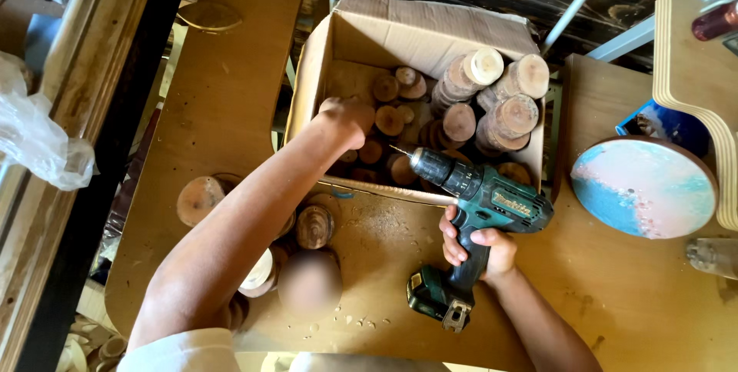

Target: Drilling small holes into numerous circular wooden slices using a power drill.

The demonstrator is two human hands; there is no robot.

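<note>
My left hand (346, 120) reaches into a cardboard box (430, 30) and rests among several round wooden slices (390, 120); its fingers are curled and hidden, so what they grip is unclear. Stacks of wooden discs (500, 103) lean at the box's right side. My right hand (480, 249) grips the handle of a teal cordless drill (484, 203), its bit pointing left over the box's near edge.
More wood slices (201, 199) lie on the workbench (630, 303) left of the sawdust. A round board painted blue and pink (644, 187) sits at the right beside a curved plywood piece (692, 80). A plastic bag (34, 137) hangs at far left.
</note>
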